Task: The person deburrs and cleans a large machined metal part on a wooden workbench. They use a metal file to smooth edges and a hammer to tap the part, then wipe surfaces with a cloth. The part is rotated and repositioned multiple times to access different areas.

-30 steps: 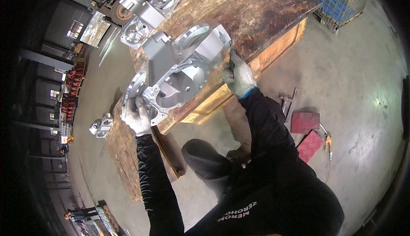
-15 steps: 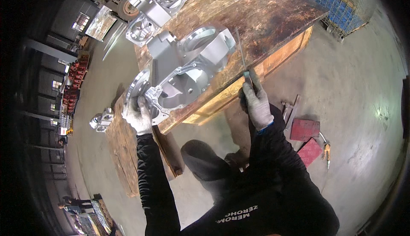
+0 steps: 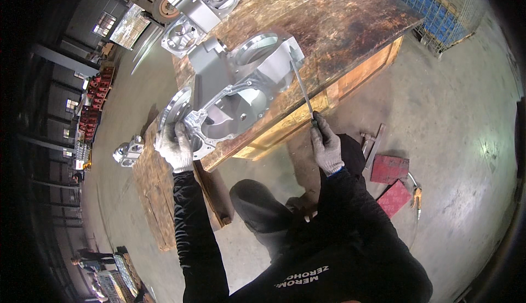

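A large silver cast-metal housing (image 3: 216, 81), with wide round openings and bolt flanges, sits on a worn wooden workbench (image 3: 356, 15). My left hand (image 3: 176, 144), in a pale knit glove, is closed on the housing's near-left flange. In my right hand (image 3: 326, 145), gloved alike, is the dark handle of a long, slim hand file (image 3: 303, 89). Its blade points up and away, with the tip at the housing's right edge; whether it touches the metal I cannot tell.
More silver castings (image 3: 192, 15) stand at the bench's far side. A lower wooden platform (image 3: 153, 193) lies at near left. On the floor at right are red plates (image 3: 390, 168), a hammer (image 3: 370, 144) and an orange-handled air gun (image 3: 417, 199). A wire cage (image 3: 438, 20) stands far right.
My right hand has moved slightly down and left, and the file's tip has come left to the housing's right edge. The left hand stays on the flange.
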